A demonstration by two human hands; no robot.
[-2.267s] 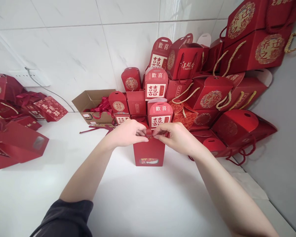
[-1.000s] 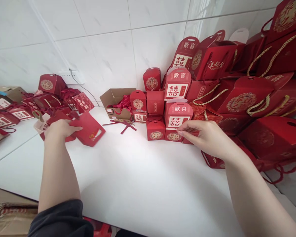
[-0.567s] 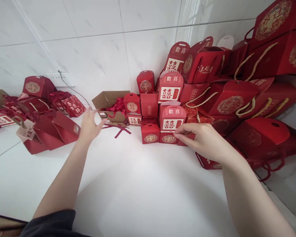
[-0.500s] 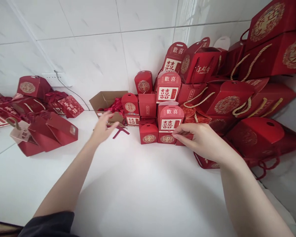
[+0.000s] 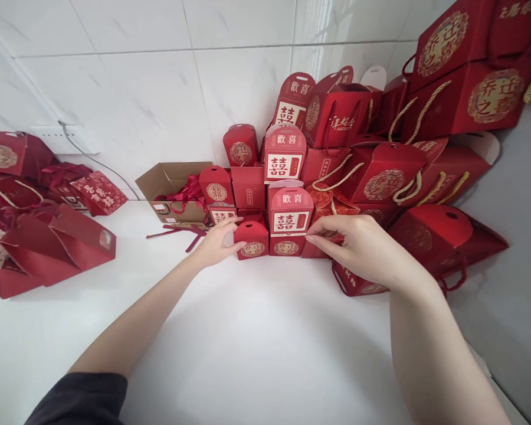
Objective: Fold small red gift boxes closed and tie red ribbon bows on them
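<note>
My left hand (image 5: 218,241) is beside a small red gift box (image 5: 253,241) with a round gold print. Its thumb and fingers are apart at the box's left side, the thumb tip overlapping the front; firm contact cannot be told. My right hand (image 5: 351,245) has thumb and forefinger pinched together at the lower right edge of a red-and-white double-happiness box (image 5: 291,213). Anything between those fingertips is hidden. That box sits on another red box (image 5: 287,245) with a gold print.
Stacked red gift boxes (image 5: 389,171) with rope handles fill the right side. An open cardboard box (image 5: 153,180) holds dark red ribbons (image 5: 190,192), with loose ribbon (image 5: 163,232) before it. More red boxes (image 5: 66,251) stand left. A cable (image 5: 100,160) runs along the tiled wall.
My left hand has moved right, from in front of the ribbon box to the small red box. My right hand stays at the double-happiness box. The view has shifted right.
</note>
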